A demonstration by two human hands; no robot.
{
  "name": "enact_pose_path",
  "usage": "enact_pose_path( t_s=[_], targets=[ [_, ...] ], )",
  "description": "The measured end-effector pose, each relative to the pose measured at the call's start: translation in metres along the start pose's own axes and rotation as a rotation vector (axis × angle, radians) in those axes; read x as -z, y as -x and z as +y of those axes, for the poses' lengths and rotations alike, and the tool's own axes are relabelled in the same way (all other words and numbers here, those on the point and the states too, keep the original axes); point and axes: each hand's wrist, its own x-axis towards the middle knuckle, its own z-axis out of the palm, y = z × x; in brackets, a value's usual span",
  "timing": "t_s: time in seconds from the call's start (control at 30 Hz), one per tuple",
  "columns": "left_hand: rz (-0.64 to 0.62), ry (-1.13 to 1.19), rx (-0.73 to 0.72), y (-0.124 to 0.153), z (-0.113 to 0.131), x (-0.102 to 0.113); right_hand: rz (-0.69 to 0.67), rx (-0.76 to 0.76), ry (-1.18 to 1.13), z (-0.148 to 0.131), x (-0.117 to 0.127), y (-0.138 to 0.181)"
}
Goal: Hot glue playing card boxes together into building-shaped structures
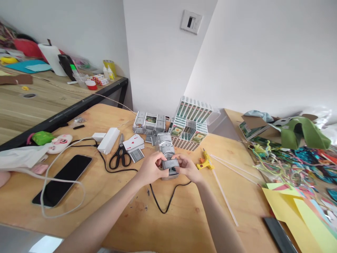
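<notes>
My left hand (150,168) and my right hand (188,168) meet over the middle of the wooden table (126,211). Both pinch a grey patterned playing card (170,163) at the near end of a small column built from playing cards (165,147). The fingers of both hands are curled round that card from either side. Behind it stand a low card box structure (149,123) and a taller stack of card packs (191,123). Loose cards (134,144) lie to the left.
Black-handled scissors (120,154), a white adapter (108,140) with a black cable (160,203), and a dark phone (63,179) lie left. A yellow glue gun (206,162) and glue sticks (223,193) lie right. Coloured paper (295,207) and craft scraps crowd the right edge.
</notes>
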Motion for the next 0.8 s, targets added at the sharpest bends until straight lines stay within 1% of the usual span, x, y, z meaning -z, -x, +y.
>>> enact_pose_path(
  t_s=[0.17, 0.37, 0.57, 0.8],
  targets=[
    [-0.010, -0.027, -0.004, -0.002, 0.003, 0.002, 0.006, 0.005, -0.014, 0.003, -0.001, -0.002],
    [-0.046, 0.010, 0.007, -0.006, 0.004, 0.002, 0.004, 0.004, -0.006, -0.002, -0.002, -0.001],
    [-0.046, 0.032, 0.017, -0.009, 0.004, -0.002, -0.053, 0.015, 0.022, -0.011, 0.002, 0.003],
    [-0.072, 0.045, -0.007, -0.007, 0.003, -0.001, -0.024, 0.029, 0.035, -0.009, 0.002, -0.002]
  ],
)
